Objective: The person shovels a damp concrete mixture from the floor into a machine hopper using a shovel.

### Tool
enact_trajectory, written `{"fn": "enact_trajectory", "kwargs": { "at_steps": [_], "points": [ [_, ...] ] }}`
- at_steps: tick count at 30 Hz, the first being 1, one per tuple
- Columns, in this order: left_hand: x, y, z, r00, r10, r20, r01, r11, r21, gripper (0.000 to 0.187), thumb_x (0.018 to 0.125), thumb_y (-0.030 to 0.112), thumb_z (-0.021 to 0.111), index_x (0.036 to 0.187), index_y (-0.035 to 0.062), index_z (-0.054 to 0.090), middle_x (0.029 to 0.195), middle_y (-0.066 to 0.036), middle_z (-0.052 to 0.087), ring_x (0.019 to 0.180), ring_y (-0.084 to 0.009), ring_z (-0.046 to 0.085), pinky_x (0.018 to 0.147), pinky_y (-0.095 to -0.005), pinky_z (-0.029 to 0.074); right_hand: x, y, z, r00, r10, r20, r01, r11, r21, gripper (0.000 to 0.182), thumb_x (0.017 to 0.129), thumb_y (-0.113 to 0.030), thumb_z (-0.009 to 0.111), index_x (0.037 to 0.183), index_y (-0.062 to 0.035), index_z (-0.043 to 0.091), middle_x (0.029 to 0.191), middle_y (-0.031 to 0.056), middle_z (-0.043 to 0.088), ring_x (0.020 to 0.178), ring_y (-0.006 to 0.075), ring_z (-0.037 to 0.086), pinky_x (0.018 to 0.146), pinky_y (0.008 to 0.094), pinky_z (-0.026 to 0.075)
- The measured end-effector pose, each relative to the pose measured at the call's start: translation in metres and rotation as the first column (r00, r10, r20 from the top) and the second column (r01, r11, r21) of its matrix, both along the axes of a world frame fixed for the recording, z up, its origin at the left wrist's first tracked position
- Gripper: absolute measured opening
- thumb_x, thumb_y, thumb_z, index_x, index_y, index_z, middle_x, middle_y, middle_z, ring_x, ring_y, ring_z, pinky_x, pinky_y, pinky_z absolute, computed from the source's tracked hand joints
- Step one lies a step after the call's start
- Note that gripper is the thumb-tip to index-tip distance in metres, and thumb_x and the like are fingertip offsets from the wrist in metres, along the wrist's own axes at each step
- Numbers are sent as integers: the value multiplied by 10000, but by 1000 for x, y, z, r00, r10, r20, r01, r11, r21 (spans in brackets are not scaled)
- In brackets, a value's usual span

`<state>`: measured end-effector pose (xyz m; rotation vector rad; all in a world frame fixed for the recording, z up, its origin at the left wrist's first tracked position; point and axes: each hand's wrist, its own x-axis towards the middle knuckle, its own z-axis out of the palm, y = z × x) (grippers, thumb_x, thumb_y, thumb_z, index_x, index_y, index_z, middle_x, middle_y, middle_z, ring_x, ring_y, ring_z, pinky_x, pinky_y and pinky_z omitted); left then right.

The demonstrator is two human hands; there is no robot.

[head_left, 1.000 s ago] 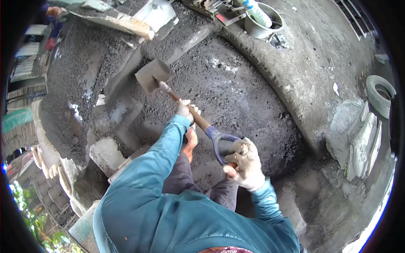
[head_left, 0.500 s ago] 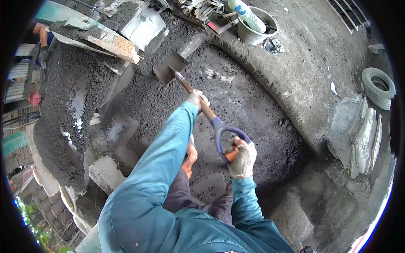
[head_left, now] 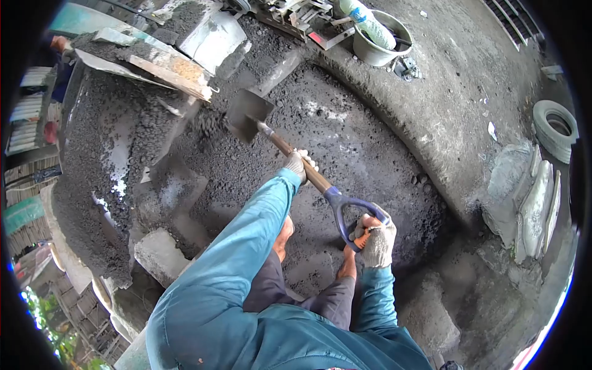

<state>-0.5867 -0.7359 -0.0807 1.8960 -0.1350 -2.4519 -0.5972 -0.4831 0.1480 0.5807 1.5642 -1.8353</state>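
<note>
My left hand [head_left: 298, 165], in a pale glove, is wrapped round the wooden shaft of a shovel [head_left: 317, 180]. My right hand [head_left: 377, 242], also gloved, grips the orange bar inside the shovel's blue D-shaped handle. The square metal blade [head_left: 249, 115] points away from me, above a pit floor of dark, gritty material [head_left: 376, 172]. Blurred grains [head_left: 208, 122] show just left of the blade. Beyond them, a mound of the same dark material [head_left: 92, 179] lies along the left side.
A wooden board [head_left: 169, 76] juts over the mound. At the back stands a bucket [head_left: 376, 57] holding a plastic bottle [head_left: 374, 29]. A raised ledge [head_left: 394, 120] borders the pit; a tyre [head_left: 555, 131] lies far right. Another person's hand [head_left: 60, 44] shows at far left.
Both hands and the shovel have shifted right and slightly toward me. Blurred grains now appear left of the blade. The other person's arm at far left has moved up and partly out of sight.
</note>
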Motion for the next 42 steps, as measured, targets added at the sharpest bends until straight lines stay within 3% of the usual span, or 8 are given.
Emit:
{"fn": "enact_trajectory", "kwargs": {
  "at_steps": [10,16,20,24,31,34,36,42],
  "points": [
    [54,-120,-28,1000,-1,17,5,979,-204,163,970,218,528,836,151,464,615,20,404,507,-192,461,523,-441,437,34,-104,-53,991,52,124,-36,992,-125,450,816,-13,675,1250,37,565,772,91,657,441,125,543,386,265,408],
    [101,-141,-9,890,17,-457,-52,997,-64,299,939,347,534,726,162,433,579,25,420,484,-198,449,480,-414,426,65,-111,-31,702,558,-442,-556,818,150,633,812,-107,737,1387,5,497,1134,127,676,957,226,670,883,322,528],
    [62,-57,8,943,-81,-323,35,989,-145,225,942,226,541,753,160,438,597,13,440,515,-211,474,551,-442,467,45,-31,-3,986,148,82,-147,989,-25,634,807,-65,727,1389,27,492,1062,130,668,877,193,679,784,286,556],
    [56,-43,-21,958,-101,-268,71,990,-121,253,933,232,577,728,168,444,616,5,467,527,-210,486,582,-435,451,60,-27,-30,999,-44,15,44,998,-51,661,796,-60,747,1395,20,480,882,63,614,581,123,585,474,257,481],
    [52,126,15,950,-226,-216,191,966,-172,218,931,252,533,745,172,452,561,-15,422,486,-231,497,536,-461,484,65,120,13,980,-172,104,173,985,1,431,832,3,639,1254,64,577,824,86,636,565,139,579,488,269,482],
    [36,240,2,968,-144,-207,200,939,280,126,940,165,573,906,173,451,666,-46,475,539,-263,516,530,-486,473,69,196,47,965,-250,74,232,954,191,392,839,-99,601,1200,47,554,661,36,523,462,147,528,430,310,504],
    [10,288,7,983,-157,-99,176,956,234,139,957,204,561,871,176,456,646,-31,454,520,-238,487,514,-457,455,59,209,50,959,-283,-30,279,913,297,327,838,-138,585,1129,12,573,636,25,490,444,142,492,418,315,482],
    [-38,165,-30,930,-313,-194,312,949,-38,217,967,299,528,826,145,465,605,-67,515,529,-247,527,563,-432,482,-14,116,-10,992,-113,51,111,992,54,215,861,-79,606,1060,-4,640,699,-26,509,555,85,485,500,264,440]
  ]
}}
